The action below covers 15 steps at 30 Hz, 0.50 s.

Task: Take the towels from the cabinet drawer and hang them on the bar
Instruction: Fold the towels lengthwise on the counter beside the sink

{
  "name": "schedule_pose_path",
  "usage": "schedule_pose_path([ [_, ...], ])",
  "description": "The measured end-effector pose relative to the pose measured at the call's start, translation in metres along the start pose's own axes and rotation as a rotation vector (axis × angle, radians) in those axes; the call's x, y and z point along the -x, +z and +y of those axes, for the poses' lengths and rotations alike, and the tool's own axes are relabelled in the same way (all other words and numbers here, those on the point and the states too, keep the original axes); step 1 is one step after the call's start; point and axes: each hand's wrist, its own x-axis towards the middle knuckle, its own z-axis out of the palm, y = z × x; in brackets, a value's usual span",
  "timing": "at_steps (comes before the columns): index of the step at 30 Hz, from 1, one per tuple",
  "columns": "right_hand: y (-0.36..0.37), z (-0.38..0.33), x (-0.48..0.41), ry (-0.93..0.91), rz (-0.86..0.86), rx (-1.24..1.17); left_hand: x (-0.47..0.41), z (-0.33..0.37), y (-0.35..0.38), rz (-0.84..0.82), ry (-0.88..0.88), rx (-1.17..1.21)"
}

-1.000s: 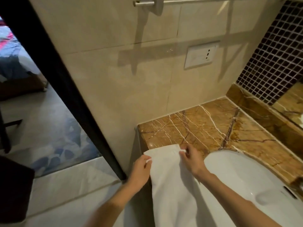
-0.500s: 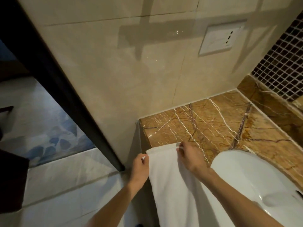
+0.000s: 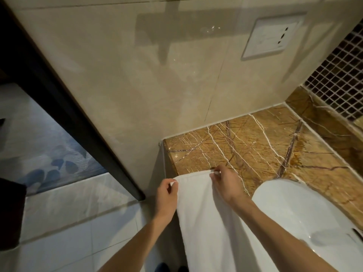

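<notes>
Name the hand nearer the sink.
The right hand, pinching a corner of the towel beside the sink; the left hand pinches the other corner.

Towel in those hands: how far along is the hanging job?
Done: one white towel is out of the drawer. In hand: the left hand and right hand each pinch a top corner, the towel hanging beside the marble counter. Left: getting it onto the bar, which is out of view; whether more towels wait, I cannot tell.

One towel (image 3: 206, 222), two hands (left hand (image 3: 166, 197), right hand (image 3: 225, 185)), one basin (image 3: 294, 209).
</notes>
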Motion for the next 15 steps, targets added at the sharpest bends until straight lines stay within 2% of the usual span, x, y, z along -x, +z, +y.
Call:
schedule_pose_path([
  [4, 0.000, 0.006, -0.002, -0.162, 0.002, 0.138, -0.004, -0.014, -0.007, 0.024, -0.069, -0.015],
  [7, -0.002, 0.008, -0.012, -0.303, -0.071, 0.239, -0.005, -0.023, -0.011, -0.025, -0.205, 0.062],
  [10, -0.008, 0.005, -0.017, -0.328, -0.117, 0.302, -0.003, -0.022, -0.012, -0.069, -0.322, 0.147],
  [15, -0.007, 0.002, -0.022, -0.345, -0.186, 0.398, -0.003, -0.015, -0.012, -0.103, -0.349, 0.207],
])
